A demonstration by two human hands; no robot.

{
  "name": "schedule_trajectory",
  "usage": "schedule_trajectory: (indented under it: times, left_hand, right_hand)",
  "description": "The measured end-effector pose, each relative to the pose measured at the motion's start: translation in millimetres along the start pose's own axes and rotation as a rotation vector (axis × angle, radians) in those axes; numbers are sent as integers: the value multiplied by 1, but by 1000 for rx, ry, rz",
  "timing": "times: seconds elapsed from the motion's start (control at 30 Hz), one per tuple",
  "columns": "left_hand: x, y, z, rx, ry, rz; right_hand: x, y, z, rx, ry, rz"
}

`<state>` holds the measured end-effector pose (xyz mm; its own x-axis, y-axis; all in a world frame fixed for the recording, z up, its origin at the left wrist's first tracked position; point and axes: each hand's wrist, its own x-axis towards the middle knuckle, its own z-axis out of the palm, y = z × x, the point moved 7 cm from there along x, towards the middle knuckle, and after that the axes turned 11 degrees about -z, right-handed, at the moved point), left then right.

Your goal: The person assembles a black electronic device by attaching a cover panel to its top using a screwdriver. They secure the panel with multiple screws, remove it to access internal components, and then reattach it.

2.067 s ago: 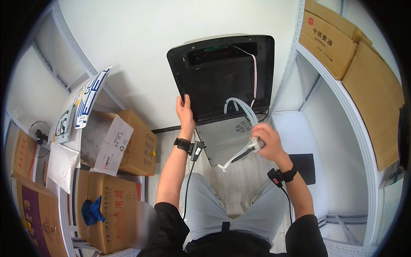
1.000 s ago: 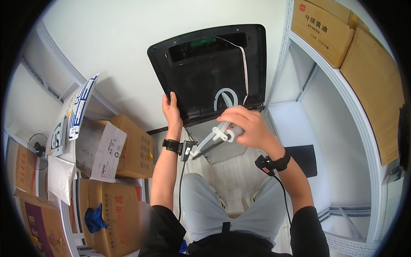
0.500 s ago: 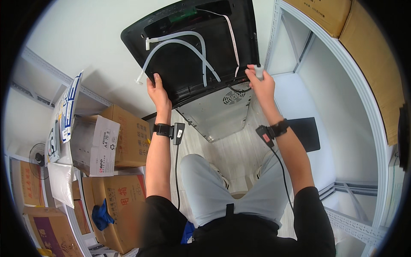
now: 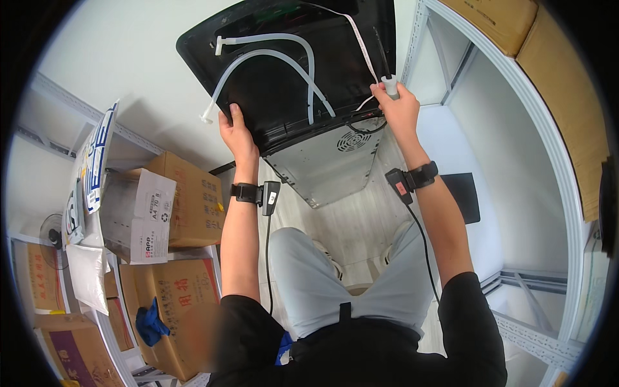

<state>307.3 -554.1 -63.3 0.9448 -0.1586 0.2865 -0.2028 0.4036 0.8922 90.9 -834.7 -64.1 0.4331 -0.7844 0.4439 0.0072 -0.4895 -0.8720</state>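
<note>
A black plastic cover (image 4: 271,97) stands tilted up over a grey metal housing (image 4: 325,174) with a round vent grille. My left hand (image 4: 238,138) grips the cover's lower left edge, thumb on its inner face. In my right hand (image 4: 402,115) is a screwdriver (image 4: 389,84) with a pale handle, its dark shaft pointing up and away. Beside those fingertips passes a white ribbon cable (image 4: 362,46); whether they pinch it I cannot tell. Two translucent hoses (image 4: 312,71) with white end fittings curve across the cover's inside. A black cable (image 4: 364,131) loops near the hinge side.
Shelving with cardboard boxes (image 4: 193,203) and white packets (image 4: 88,277) lines the left. At right, a white rack frame (image 4: 500,84) carries large cartons (image 4: 564,109). A flat black item (image 4: 463,197) lies on a white surface there. My legs straddle the floor below the housing.
The cover has tipped slightly farther away, and its hoses sit higher. My right hand has moved up and right with the screwdriver; the ribbon cable now bends toward its fingers.
</note>
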Motion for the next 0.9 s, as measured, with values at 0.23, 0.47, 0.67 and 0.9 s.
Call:
schedule_trajectory:
  times: [0.23,0.47,0.67,0.9]
  left_hand:
    - [0,0,1,-9,-2,7]
    - [0,0,3,-3,-9,-3]
    - [4,0,0,31,-25,-20]
    - [5,-2,0,64,12,-52]
  right_hand:
    - [-8,-10,12,164,-122,-23]
    - [3,-8,0,149,-80,-46]
    - [10,15,-31,141,127,-38]
    - [25,58,-10,109,-107,144]
